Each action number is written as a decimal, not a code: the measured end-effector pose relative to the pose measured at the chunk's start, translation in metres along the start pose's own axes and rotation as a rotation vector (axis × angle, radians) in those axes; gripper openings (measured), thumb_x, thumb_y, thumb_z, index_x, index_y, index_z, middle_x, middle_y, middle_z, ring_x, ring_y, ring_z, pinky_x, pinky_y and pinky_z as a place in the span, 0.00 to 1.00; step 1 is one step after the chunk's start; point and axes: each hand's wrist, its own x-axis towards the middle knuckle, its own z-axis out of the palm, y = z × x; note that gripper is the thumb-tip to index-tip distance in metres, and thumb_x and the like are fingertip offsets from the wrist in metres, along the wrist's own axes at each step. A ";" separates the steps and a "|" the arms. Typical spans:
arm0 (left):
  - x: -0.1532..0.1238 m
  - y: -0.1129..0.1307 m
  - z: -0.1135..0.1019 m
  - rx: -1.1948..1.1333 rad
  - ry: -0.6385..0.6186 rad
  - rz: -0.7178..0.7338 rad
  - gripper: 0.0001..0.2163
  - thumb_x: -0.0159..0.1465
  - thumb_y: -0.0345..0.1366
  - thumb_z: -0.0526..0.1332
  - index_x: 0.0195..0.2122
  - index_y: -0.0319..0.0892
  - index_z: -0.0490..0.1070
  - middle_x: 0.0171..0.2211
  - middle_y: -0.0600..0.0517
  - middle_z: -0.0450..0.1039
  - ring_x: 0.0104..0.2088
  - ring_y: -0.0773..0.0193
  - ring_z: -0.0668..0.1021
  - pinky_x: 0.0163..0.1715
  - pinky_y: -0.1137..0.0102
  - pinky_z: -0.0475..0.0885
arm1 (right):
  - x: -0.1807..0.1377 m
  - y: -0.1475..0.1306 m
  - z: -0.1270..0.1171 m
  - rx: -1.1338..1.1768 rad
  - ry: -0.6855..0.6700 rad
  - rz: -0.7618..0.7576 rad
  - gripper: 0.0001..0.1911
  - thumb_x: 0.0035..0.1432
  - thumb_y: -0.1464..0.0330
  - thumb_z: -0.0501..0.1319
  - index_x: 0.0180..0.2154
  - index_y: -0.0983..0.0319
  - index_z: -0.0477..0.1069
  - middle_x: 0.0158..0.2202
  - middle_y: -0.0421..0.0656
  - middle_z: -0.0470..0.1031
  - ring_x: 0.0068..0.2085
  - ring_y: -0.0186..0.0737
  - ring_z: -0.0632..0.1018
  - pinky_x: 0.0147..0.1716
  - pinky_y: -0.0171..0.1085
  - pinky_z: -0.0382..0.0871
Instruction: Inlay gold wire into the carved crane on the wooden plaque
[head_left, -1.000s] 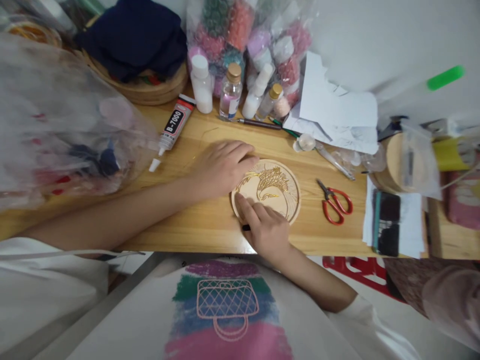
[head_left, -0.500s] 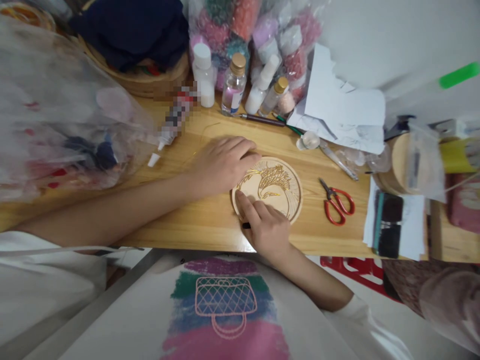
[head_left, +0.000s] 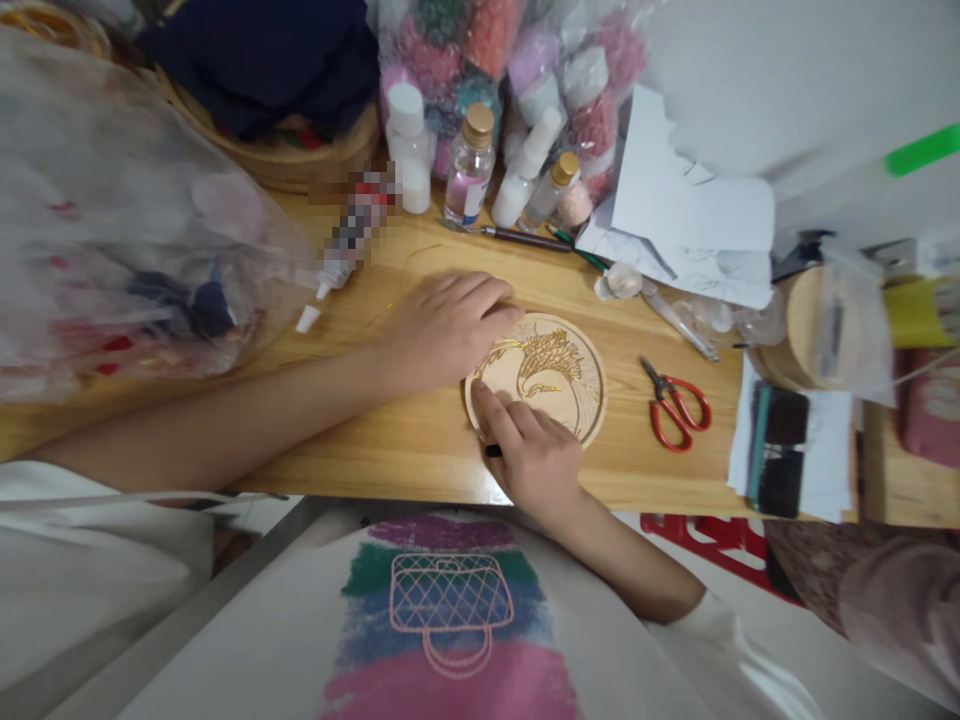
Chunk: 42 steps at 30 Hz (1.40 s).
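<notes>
A round wooden disc (head_left: 559,370) with a gold-wire bird design lies on the wooden table (head_left: 420,440). My left hand (head_left: 442,325) rests flat on the disc's upper left rim, fingers stretched out. My right hand (head_left: 529,455) lies over the disc's lower left edge with its fingers curled round a thin dark tool, whose black end (head_left: 492,452) shows beside the hand. Its index finger points along the disc's left edge.
Red-handled scissors (head_left: 675,405) lie right of the disc. A glue tube (head_left: 349,235), small bottles (head_left: 469,170), bagged pompoms (head_left: 510,60), torn paper (head_left: 682,220), a plastic bag (head_left: 120,230) and a basket (head_left: 277,150) crowd the back. A dark object (head_left: 780,450) lies on paper at right.
</notes>
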 end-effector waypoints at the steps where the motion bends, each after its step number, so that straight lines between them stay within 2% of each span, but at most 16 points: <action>1: 0.000 0.000 0.000 0.001 -0.003 0.002 0.13 0.67 0.30 0.52 0.50 0.41 0.71 0.48 0.46 0.73 0.50 0.56 0.73 0.47 0.62 0.68 | 0.000 0.000 0.000 0.000 0.000 -0.003 0.20 0.62 0.73 0.53 0.56 0.65 0.65 0.37 0.41 0.77 0.31 0.36 0.69 0.29 0.36 0.60; 7: 0.000 0.001 -0.001 -0.004 -0.018 -0.008 0.13 0.67 0.30 0.52 0.49 0.41 0.71 0.49 0.46 0.72 0.49 0.56 0.73 0.47 0.62 0.68 | -0.002 0.001 0.001 0.040 -0.019 -0.005 0.30 0.60 0.74 0.53 0.64 0.65 0.54 0.39 0.43 0.76 0.33 0.37 0.69 0.29 0.36 0.62; 11: 0.000 0.001 -0.002 -0.030 -0.020 -0.021 0.13 0.67 0.30 0.52 0.50 0.41 0.71 0.49 0.46 0.72 0.50 0.56 0.72 0.47 0.61 0.68 | -0.003 0.001 0.001 0.046 -0.036 -0.002 0.25 0.60 0.74 0.53 0.59 0.65 0.61 0.41 0.44 0.76 0.34 0.36 0.70 0.30 0.35 0.62; 20: -0.001 0.001 -0.001 -0.044 -0.012 -0.027 0.13 0.67 0.31 0.52 0.50 0.43 0.71 0.49 0.47 0.72 0.50 0.57 0.72 0.48 0.61 0.67 | -0.001 0.000 -0.001 0.014 -0.001 -0.009 0.21 0.59 0.74 0.53 0.54 0.66 0.68 0.38 0.43 0.77 0.32 0.36 0.70 0.30 0.35 0.62; 31: 0.001 0.001 -0.001 -0.041 -0.031 -0.027 0.13 0.68 0.31 0.52 0.49 0.41 0.72 0.49 0.45 0.72 0.50 0.55 0.72 0.47 0.60 0.68 | -0.001 0.001 0.001 0.036 -0.033 0.015 0.22 0.60 0.72 0.53 0.56 0.63 0.64 0.35 0.42 0.75 0.32 0.35 0.70 0.29 0.35 0.61; 34: 0.000 0.000 -0.002 -0.026 -0.035 -0.015 0.14 0.68 0.31 0.51 0.50 0.41 0.72 0.49 0.45 0.72 0.49 0.56 0.72 0.48 0.61 0.68 | -0.001 0.001 0.000 0.047 -0.013 0.018 0.24 0.59 0.73 0.53 0.58 0.66 0.63 0.34 0.42 0.75 0.32 0.36 0.70 0.28 0.35 0.61; 38: 0.000 0.000 -0.002 -0.032 -0.029 -0.015 0.13 0.67 0.31 0.52 0.50 0.42 0.71 0.49 0.46 0.72 0.49 0.56 0.72 0.47 0.61 0.67 | -0.002 0.001 0.000 0.063 -0.034 0.005 0.24 0.59 0.73 0.53 0.57 0.66 0.63 0.37 0.45 0.76 0.33 0.37 0.70 0.29 0.35 0.61; 42: 0.000 0.000 -0.002 -0.076 -0.027 -0.032 0.13 0.67 0.30 0.52 0.49 0.42 0.71 0.49 0.46 0.73 0.50 0.55 0.72 0.47 0.60 0.67 | -0.003 0.002 0.001 0.057 -0.056 0.018 0.28 0.57 0.74 0.53 0.60 0.64 0.60 0.39 0.44 0.76 0.34 0.37 0.71 0.30 0.34 0.63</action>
